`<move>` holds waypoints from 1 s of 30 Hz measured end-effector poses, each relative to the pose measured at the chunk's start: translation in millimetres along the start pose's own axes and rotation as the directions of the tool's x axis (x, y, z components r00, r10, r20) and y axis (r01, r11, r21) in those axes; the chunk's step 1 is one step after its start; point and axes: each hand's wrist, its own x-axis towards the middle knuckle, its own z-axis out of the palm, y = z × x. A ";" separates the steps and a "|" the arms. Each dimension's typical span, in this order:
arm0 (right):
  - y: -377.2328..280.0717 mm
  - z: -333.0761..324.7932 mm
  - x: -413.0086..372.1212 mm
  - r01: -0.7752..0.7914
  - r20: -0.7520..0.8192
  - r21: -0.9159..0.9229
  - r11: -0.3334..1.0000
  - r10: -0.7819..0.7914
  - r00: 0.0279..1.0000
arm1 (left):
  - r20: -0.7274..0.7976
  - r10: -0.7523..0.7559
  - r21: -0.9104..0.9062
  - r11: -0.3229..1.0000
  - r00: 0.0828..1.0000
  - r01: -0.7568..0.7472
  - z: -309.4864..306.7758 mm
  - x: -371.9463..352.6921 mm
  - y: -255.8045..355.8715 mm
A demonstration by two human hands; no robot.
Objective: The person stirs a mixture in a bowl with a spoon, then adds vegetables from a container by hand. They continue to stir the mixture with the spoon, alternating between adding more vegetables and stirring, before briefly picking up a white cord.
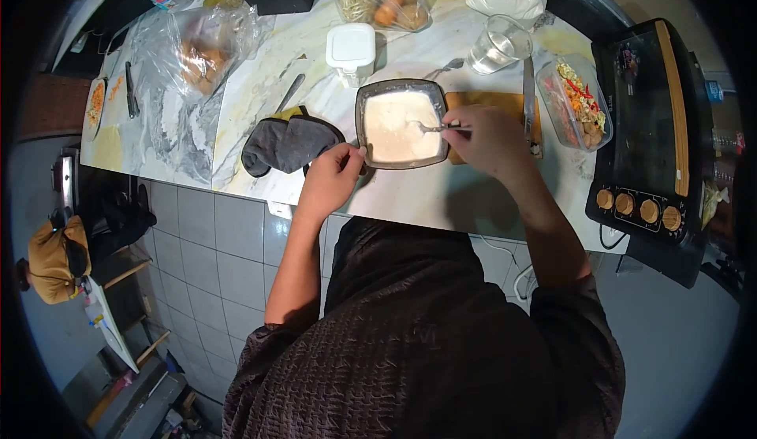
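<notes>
A square dark-rimmed bowl (pixel 402 143) of pale, creamy mixture stands at the counter's front. My left hand (pixel 331 175) pinches the bowl's lower left corner between thumb and fingers. In my right hand (pixel 485 135) is a metal spoon (pixel 432 128), its tip in the mixture. A dark grey oven mitt (pixel 288 143) lies left of the bowl. Partly under my right forearm and hand is a wooden cutting board (pixel 481 102), with a knife (pixel 528 96) along its right side. Behind the bowl stands a white lidded container (pixel 351 46).
At the right are a clear tray of chopped food (pixel 576 104) and a black toaster oven (pixel 646 124). A glass (pixel 498 45) and bags of vegetables (pixel 386 1) stand behind. Another knife (pixel 131 91) lies far left. A person in a yellowish top (pixel 59 262) is beyond the counter.
</notes>
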 end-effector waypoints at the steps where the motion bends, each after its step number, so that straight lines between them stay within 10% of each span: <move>1: 4.0 -1.2 -4.9 -0.008 0.002 0.003 1.000 0.008 1.000 | 0.055 -0.052 -0.016 0.998 0.997 0.053 -2.0 -0.1 -0.4; 4: 9.5 3.5 -23.5 -0.188 -0.150 0.327 0.926 0.247 0.957 | -0.012 -0.036 -0.132 0.991 0.999 0.034 -1.5 2.1 -3.2; 7: 23.4 31.9 -40.1 -0.174 -0.138 0.807 0.564 0.467 0.874 | 0.039 -0.072 -0.247 0.966 0.997 0.079 -1.7 9.7 -0.4; 9: 33.4 51.4 -53.9 -0.422 0.307 0.872 0.249 0.394 0.866 | 0.059 -0.100 -0.254 0.961 0.993 0.112 3.0 12.8 2.6; 15: 2.4 69.1 -44.5 -0.174 0.014 0.754 0.633 0.249 0.968 | 0.021 -0.029 -0.174 0.984 0.999 0.032 7.8 22.5 7.6; 30: 46.4 -9.5 -92.3 -0.351 0.023 0.752 0.558 0.510 0.860 | 0.271 0.083 -0.261 0.965 0.959 -0.010 84.7 38.6 71.4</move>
